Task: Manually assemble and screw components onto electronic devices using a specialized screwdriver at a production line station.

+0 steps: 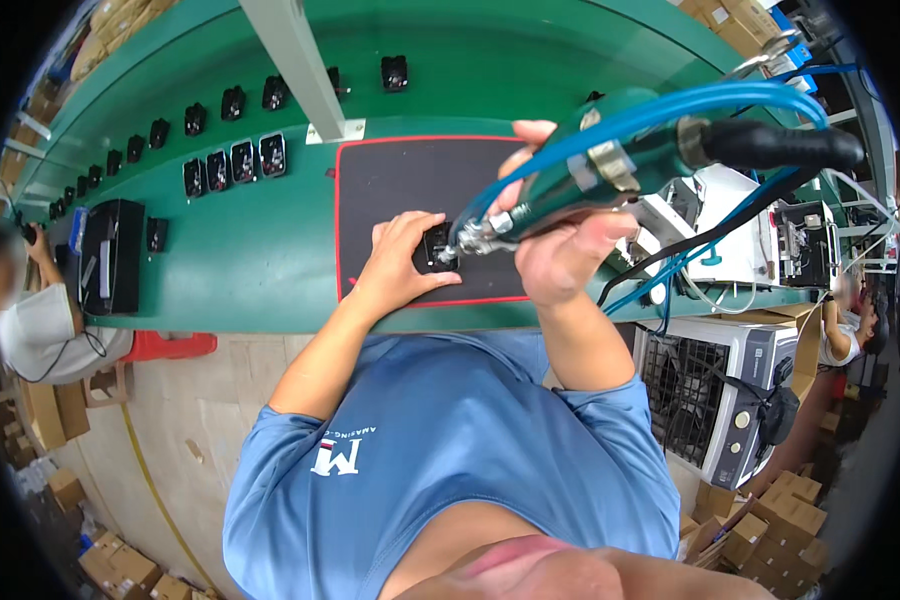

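Observation:
My left hand holds a small black housing on the dark mat with a red edge, thumb and fingers to either side of it. In my right hand is a green power screwdriver with a metal nose and blue hoses, slanting down to the left. Its tip meets the housing, or is just above it; I cannot tell which. My right fingers pass behind the tool and are partly hidden.
Several black housings stand in rows on the green bench at the left, near a black box. A grey post rises behind the mat. Cables and machinery crowd the right; a fan unit stands below. Co-workers sit at both sides.

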Available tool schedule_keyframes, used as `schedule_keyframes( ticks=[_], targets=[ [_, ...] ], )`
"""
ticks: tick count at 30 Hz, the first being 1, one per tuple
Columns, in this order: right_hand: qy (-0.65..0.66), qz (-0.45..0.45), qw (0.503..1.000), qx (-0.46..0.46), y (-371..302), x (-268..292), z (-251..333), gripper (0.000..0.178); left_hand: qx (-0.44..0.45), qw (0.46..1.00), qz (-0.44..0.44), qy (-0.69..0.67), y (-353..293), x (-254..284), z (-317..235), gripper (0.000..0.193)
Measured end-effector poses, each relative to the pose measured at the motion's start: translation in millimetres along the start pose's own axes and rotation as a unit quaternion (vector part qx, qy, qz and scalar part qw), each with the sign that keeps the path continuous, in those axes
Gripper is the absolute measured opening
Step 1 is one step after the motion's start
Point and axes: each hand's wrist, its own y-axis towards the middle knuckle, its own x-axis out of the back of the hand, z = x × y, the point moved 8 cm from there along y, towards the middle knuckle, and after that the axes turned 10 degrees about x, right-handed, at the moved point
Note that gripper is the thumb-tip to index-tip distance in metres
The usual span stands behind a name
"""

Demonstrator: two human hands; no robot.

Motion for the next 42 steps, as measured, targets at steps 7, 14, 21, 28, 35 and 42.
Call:
schedule_keyframes(
  ticks=[7,14,21,28,35,42],
  targets=[
    [-0.062,-0.01,0.997,0.05,-10,-23,1,0.095,-0.015,1.0,0.013,0.004,-1,-5,8,0.082],
    [-0.063,-0.066,0.995,0.042,-19,-14,-7,0.098,-0.025,1.0,0.005,-0.017,-3,-3,5,0.082],
    [0.025,-0.063,0.997,0.026,-32,-12,-23,0.097,-0.025,0.999,0.001,-0.02,-1,-3,5,0.08],
    [-0.023,-0.051,0.998,-0.026,-7,-17,-7,0.11,-0.041,0.999,-0.003,0.004,-3,-3,3,0.081],
    [-0.013,0.004,0.999,-0.043,4,-26,8,0.119,-0.067,0.998,0.001,0.002,-6,0,-4,0.079],
    [-0.046,-0.008,0.997,0.057,-14,-31,-9,0.089,-0.044,0.998,-0.001,-0.04,-1,-11,10,0.079]
  ],
)
